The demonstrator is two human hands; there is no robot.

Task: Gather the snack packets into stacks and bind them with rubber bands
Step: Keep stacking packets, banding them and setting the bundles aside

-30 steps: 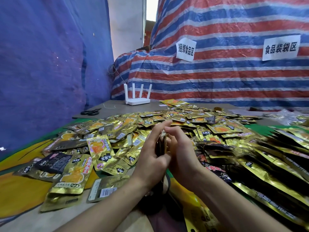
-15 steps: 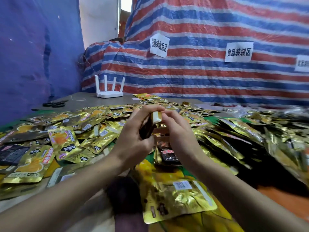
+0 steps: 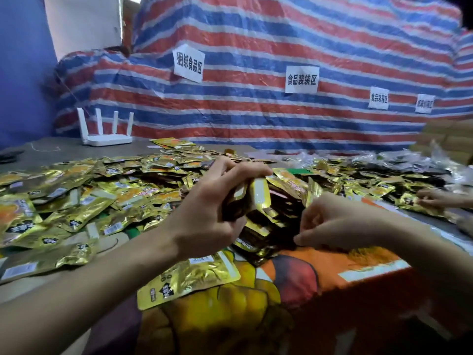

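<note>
My left hand grips a small stack of gold snack packets, held upright above the table, fingers curled over its top edge. My right hand is lower and to the right, fingers curled down onto dark packets in the pile; whether it pinches one is hidden. A wide heap of loose gold packets covers the table to the left and behind. One gold packet lies flat near the front edge. No rubber band is visible.
A white router stands at the back left. Another person's hand reaches into packets at the right edge. A striped tarp with paper signs closes off the back. A colourful printed cloth covers the near table.
The view has swung to the right. My right hand has left the stack and dropped right onto the pile. My left hand still holds the stack, now alone.
</note>
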